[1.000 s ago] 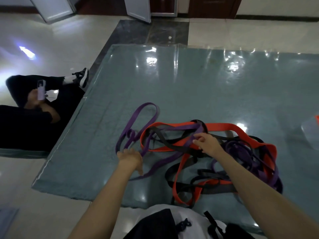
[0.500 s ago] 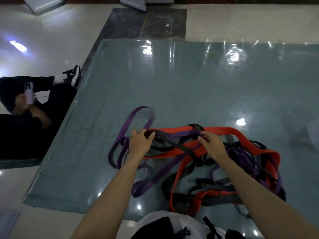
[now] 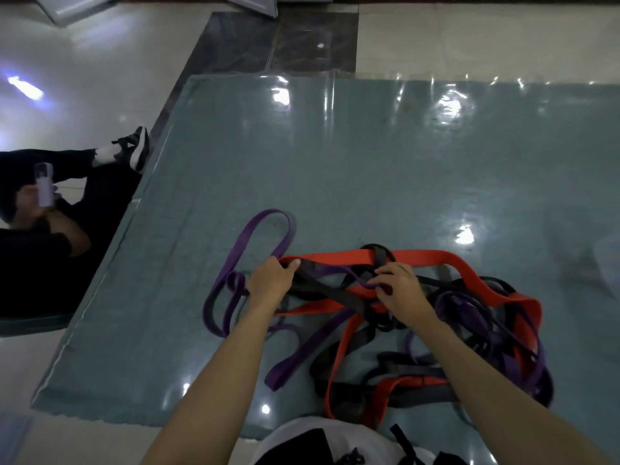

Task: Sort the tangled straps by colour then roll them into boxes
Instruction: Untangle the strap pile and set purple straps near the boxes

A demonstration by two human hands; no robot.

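— Three strap colours lying tangled on table (image 3: 385, 156): red strap (image 3: 432, 257), purple strap (image 3: 240, 244), black strap (image 3: 327, 290). Sitting toward near edge, right of centre.

— Noting purple strap looping out leftward, clear of heap; rest crossing under and over red and black.

— Left hand (image 3: 271, 280): fingers curling round left end of tangle, gripping where red strap and black strap are meeting; thumb lying on top.

— Right hand (image 3: 399, 290): fingertips pinching purple strap at middle of knot, just below black loop wrapping red strap.

— Further purple strands and black strands bunching at right side of heap, partly hiding beneath right forearm.

— Also logging: glossy grey-green table cover reflecting ceiling lights; pale tiled floor (image 3: 84, 78) with dark slab beyond far edge.

— At left: seated person (image 3: 43, 236) in dark clothing, holding phone (image 3: 44, 186), black-and-white shoe (image 3: 132, 151) resting near table corner.

— Boxes: not making out any with certainty; blurred pale shape at far right edge, not identifying.
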